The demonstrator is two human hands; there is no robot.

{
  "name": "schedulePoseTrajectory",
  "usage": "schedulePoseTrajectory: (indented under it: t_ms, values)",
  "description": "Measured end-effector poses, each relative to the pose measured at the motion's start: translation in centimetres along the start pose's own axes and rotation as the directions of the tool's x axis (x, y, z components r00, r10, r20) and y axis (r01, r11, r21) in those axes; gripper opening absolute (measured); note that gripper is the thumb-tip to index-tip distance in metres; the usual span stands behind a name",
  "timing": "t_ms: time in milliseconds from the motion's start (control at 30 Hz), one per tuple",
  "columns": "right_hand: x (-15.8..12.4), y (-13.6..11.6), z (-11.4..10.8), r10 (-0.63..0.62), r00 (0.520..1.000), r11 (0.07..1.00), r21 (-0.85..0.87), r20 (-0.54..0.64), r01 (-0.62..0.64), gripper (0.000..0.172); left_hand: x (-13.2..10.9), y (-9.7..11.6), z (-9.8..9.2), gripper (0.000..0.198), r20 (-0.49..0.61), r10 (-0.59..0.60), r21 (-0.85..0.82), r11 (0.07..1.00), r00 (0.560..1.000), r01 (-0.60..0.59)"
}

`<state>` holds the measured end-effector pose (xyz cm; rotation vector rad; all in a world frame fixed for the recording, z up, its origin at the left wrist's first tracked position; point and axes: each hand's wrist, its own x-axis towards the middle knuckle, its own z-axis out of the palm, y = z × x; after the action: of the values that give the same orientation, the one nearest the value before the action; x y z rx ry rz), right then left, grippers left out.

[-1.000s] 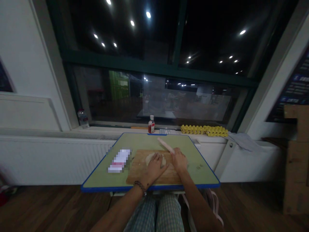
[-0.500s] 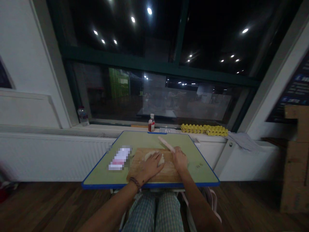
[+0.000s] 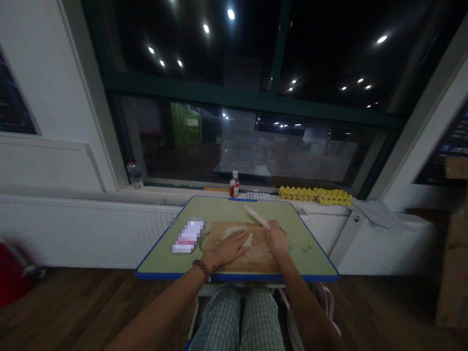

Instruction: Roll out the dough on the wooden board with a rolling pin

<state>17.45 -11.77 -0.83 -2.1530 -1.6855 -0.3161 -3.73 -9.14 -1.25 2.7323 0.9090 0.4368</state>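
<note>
With left hand (image 3: 227,249) open, flat on dough (image 3: 231,230), and right hand (image 3: 278,240) gripping rolling pin (image 3: 257,216) by near end: press evenly, hold pin clear of dough.

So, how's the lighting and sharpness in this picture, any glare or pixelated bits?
Head view: dim overall, with glaring bright spots in the dark window; head view: left hand and dough look soft, short on detail; head view: a bright patch on the table is pixelated, unreadable.
</note>
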Motion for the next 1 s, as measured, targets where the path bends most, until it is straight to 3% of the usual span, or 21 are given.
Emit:
schedulePoseTrajectory:
  t_ms: [300, 467, 667, 1000]
  values:
    - [0.19, 0.16, 0.41, -0.006, 1.0, 0.999, -0.033, -0.007, 0.005, 0.027, -0.32, -0.19, 0.7, 0.053, -0.119, -0.039, -0.027, 0.999, 0.992, 0.036]
    - [0.04, 0.02, -0.15, -0.002, 1.0, 1.0, -0.008, -0.003, 0.002, 0.026, -0.52, 0.16, 0.47, 0.048, -0.179, -0.088, 0.053, 0.994, 0.98, 0.099]
    - [0.01, -0.04, -0.25, -0.006, 1.0, 1.0, -0.031, 0.005, 0.006, 0.027, -0.28, -0.08, 1.11, 0.047, -0.172, -0.099, 0.044, 0.993, 0.98, 0.108]
    - [0.0, 0.27, 0.08, -0.021, 1.0, 1.0, 0.003, 0.003, 0.021, 0.028, -0.5, 0.63, 0.28, 0.045, -0.119, -0.108, 0.033, 0.993, 0.987, 0.113]
